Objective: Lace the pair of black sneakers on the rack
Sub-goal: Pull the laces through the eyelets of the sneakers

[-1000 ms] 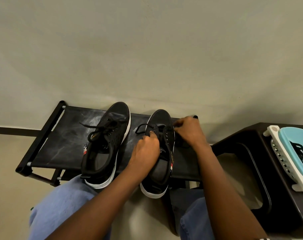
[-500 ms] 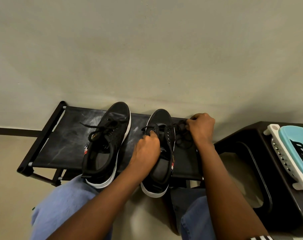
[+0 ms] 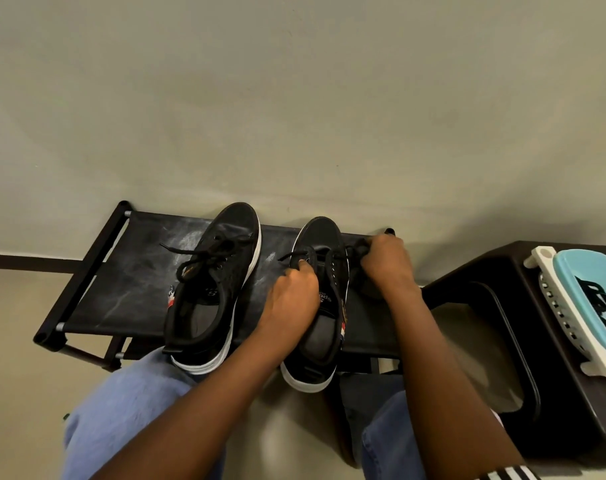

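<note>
Two sneakers were set on the rack (image 3: 128, 271). The right sneaker (image 3: 320, 306) was gripped at its eyelets by the left hand (image 3: 291, 299); its lace (image 3: 358, 252) was pinched in the right hand (image 3: 386, 263).
</note>
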